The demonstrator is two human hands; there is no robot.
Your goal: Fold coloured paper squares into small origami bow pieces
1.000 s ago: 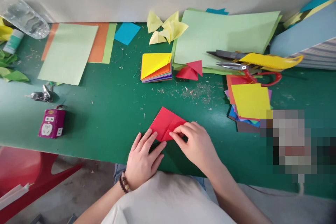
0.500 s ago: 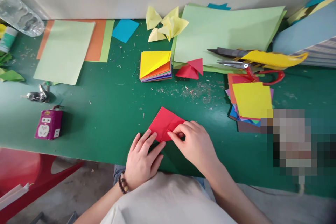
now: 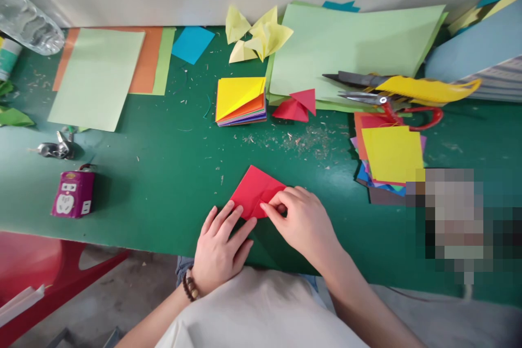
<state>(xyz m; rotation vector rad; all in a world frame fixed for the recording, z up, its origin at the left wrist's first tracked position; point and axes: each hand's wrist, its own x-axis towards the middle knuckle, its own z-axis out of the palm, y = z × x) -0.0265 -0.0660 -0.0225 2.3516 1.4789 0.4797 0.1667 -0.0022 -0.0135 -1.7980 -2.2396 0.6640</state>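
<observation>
A red sheet of folded paper point(image 3: 253, 188) lies on the green table in front of me, turned so one corner points away. My left hand point(image 3: 222, 242) rests flat with fingers spread, its fingertips touching the paper's lower left edge. With thumb and forefinger, my right hand point(image 3: 304, 223) pinches a flap of the paper near its lower right side. The right fingers cover that side of the sheet. Beyond the paper sit a stack of coloured folded papers point(image 3: 240, 100) with yellow on top and a small red folded piece point(image 3: 296, 106).
Scissors with red handles point(image 3: 383, 100) and a yellow-handled cutting tool point(image 3: 424, 89) lie across light green sheets point(image 3: 326, 49). A pile of coloured squares point(image 3: 393, 155) is at right. A purple power socket cube point(image 3: 73, 194) stands at left, near a plastic bottle point(image 3: 30, 22).
The view has shifted very slightly. Both hands keep nearly the same place on the red paper, and the flap looks much the same.
</observation>
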